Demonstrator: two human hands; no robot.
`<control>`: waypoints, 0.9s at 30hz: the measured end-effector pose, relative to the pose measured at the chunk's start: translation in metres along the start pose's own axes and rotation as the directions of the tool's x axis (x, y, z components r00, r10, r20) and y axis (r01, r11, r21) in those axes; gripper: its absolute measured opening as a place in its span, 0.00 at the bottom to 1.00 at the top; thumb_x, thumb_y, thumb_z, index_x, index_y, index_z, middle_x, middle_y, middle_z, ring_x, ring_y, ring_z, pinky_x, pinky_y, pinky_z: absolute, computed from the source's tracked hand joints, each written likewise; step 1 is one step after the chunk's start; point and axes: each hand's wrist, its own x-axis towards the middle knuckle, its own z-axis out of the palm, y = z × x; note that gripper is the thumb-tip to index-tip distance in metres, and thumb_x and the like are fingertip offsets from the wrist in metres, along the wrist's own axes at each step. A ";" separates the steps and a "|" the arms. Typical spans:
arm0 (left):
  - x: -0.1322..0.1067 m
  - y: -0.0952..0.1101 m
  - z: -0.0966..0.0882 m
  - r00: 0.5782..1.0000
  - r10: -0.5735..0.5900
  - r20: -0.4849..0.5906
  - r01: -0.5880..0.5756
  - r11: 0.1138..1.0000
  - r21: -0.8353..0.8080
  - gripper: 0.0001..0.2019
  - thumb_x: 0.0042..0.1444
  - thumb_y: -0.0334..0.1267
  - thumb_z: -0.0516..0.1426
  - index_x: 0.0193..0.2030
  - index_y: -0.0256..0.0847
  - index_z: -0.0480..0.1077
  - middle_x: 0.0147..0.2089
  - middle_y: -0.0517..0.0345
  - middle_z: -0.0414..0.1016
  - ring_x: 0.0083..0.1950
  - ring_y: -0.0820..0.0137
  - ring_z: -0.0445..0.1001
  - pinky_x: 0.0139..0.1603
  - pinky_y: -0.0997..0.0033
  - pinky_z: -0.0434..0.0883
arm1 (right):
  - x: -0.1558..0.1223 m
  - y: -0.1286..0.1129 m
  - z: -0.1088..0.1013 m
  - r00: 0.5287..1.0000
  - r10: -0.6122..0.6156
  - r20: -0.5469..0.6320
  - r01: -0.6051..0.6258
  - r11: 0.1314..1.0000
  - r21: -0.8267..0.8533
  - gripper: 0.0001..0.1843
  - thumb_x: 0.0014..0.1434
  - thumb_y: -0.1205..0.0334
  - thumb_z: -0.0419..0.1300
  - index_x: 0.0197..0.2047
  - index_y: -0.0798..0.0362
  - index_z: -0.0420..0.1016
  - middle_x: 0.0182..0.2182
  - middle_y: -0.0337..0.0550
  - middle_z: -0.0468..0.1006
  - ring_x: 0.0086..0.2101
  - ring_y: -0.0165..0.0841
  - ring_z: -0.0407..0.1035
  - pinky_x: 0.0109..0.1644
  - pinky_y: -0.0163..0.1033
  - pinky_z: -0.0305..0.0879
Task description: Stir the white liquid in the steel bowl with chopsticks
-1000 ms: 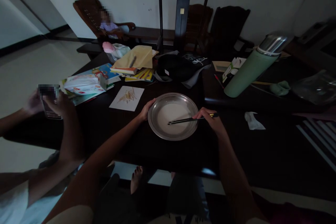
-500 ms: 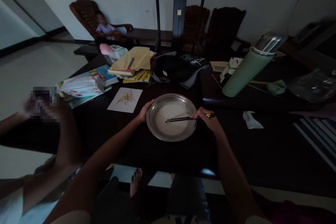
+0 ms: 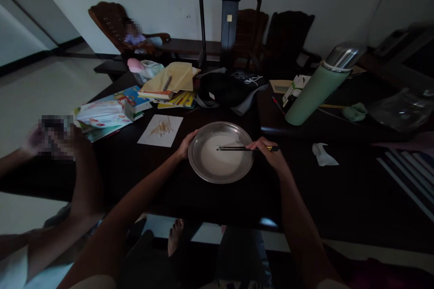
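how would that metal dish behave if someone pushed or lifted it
The metal dish is probably stiff, given its smooth, shiny rim. Its pale contents look liquid, so they'd likely slosh if tilted. Its wide, shallow shape suggests sliding sooner than tipping.

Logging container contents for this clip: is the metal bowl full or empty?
Partly filled: the bowl has whitish contents covering its bottom, with bare metal showing around its sides above that level. Exact depth: cannot tell.

The left hand [image 3: 186,146] gripped a metal bowl [image 3: 217,179] on the worktop [image 3: 230,201]; the right hand [image 3: 267,149] held black chopsticks [image 3: 233,148] over the whitish contents [image 3: 222,162].
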 end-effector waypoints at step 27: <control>0.000 0.000 0.002 0.999 0.010 -0.043 -0.010 1.000 0.002 0.15 0.56 0.44 0.59 0.44 0.35 0.77 0.31 0.55 0.79 0.34 0.63 0.77 0.34 0.69 0.71 | 0.000 -0.004 0.005 1.000 0.014 0.018 -0.014 1.000 0.020 0.19 0.61 0.45 0.56 0.29 0.47 0.79 0.34 0.40 0.83 0.40 0.37 0.76 0.51 0.45 0.67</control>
